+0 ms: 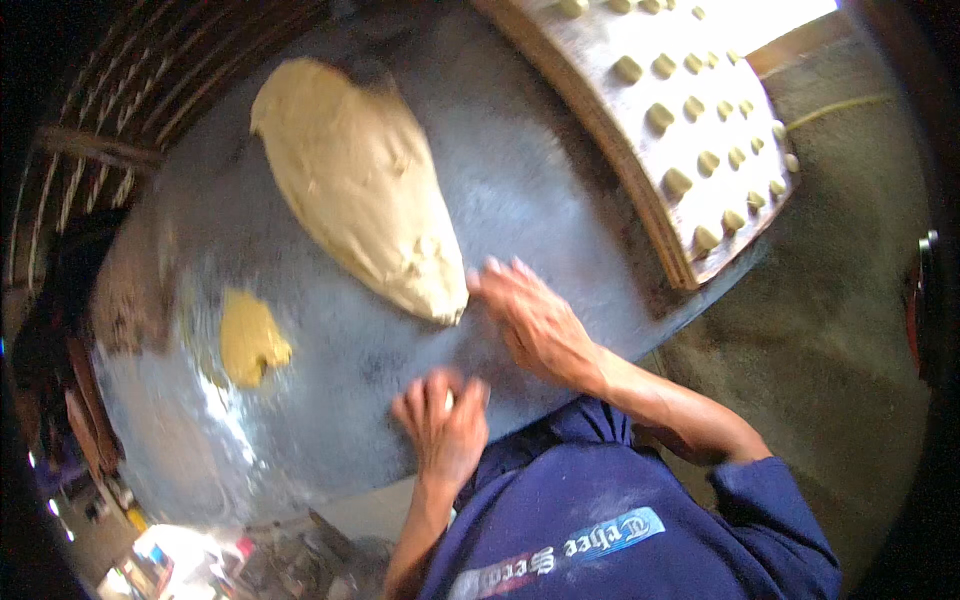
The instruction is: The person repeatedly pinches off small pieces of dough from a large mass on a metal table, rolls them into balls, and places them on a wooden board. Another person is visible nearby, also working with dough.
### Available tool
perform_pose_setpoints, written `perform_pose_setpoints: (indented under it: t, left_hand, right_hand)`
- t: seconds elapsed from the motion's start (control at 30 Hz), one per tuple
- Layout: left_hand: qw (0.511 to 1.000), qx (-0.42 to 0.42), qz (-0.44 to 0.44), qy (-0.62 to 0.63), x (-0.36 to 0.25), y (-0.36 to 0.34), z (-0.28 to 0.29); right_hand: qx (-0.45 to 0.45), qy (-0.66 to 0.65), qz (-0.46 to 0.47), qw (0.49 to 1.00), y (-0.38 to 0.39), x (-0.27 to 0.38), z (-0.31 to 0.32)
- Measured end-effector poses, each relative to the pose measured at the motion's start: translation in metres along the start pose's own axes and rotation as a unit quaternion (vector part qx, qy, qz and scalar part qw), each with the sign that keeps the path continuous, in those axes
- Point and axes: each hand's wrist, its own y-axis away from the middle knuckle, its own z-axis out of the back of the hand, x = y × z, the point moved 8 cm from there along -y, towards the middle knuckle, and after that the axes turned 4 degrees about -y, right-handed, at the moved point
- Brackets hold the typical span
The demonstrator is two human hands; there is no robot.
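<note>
A large, long slab of pale dough [360, 180] lies across the grey metal-topped table [540, 180], its narrow end pointing toward me. Beside that narrow end is my right hand [540, 325], its fingers stretched out and slightly apart, fingertips at or very near the dough's edge. Low over the table's near side, my left hand [440, 430] has its fingers curled. A small pale dough piece [449, 399] shows between those fingers, which are a little blurred. What lies under the left palm is hidden.
A thick wooden board [640, 205] at the right holds several small dough pieces [708, 163] in rows. A yellow, greasy-looking mound [250, 340] sits on the table's left part, near a shiny wet patch. Slatted racks [110, 130] stand at the far left. Concrete floor [800, 330] shows at right.
</note>
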Motion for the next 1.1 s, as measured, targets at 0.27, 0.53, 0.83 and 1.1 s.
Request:
perform_pose_setpoints:
  t: [0.27, 0.53, 0.83, 1.1]
  left_hand:
    - [0.989, 0.006, 0.022, -0.143, 0.030, -0.007, -0.006]
    - [0.952, -0.184, 0.223, 0.102, 0.079, 0.024, 0.024]
    - [0.867, -0.317, 0.384, 0.002, 0.076, 0.043, 0.041]
    - [0.742, -0.475, 0.457, -0.120, 0.025, 0.047, 0.070]
  right_hand:
    - [-0.011, 0.011, 0.038, 0.999, -0.027, -0.007, -0.010]
    - [-0.094, 0.083, -0.021, 0.992, -0.004, 0.003, 0.036]
    - [-0.516, 0.198, 0.037, 0.833, 0.003, -0.136, 0.435]
    - [-0.630, 0.057, -0.147, 0.760, 0.055, -0.176, 0.501]
